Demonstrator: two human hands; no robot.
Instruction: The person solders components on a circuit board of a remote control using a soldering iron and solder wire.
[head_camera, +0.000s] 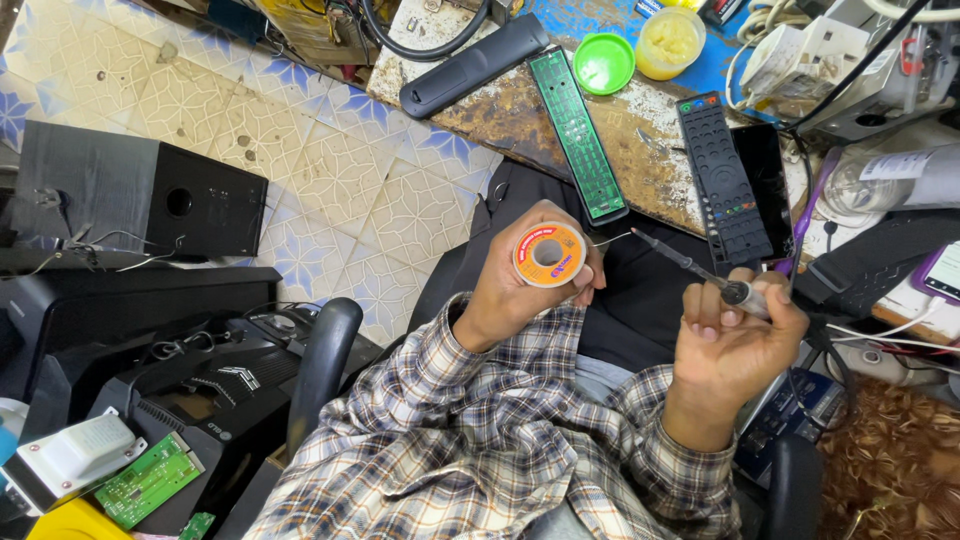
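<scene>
My left hand (520, 285) grips an orange spool of solder wire (549, 254), with a thin strand sticking out to the right toward the iron's tip. My right hand (728, 335) is closed around the handle of a soldering iron (690, 266), whose dark tip points up and left, close to the solder strand. Just above both hands, on the worn bench edge, lies a green remote-control circuit board (579, 132). A black remote front (722, 178) with buttons lies to its right.
A long black remote shell (472, 66), a green lid (604, 62) and a yellow paste tub (670, 42) sit further up the bench. A black speaker (140, 195) stands on the tiled floor at left. Electronics and a small green board (148, 482) crowd the lower left. Chair armrest (320, 365).
</scene>
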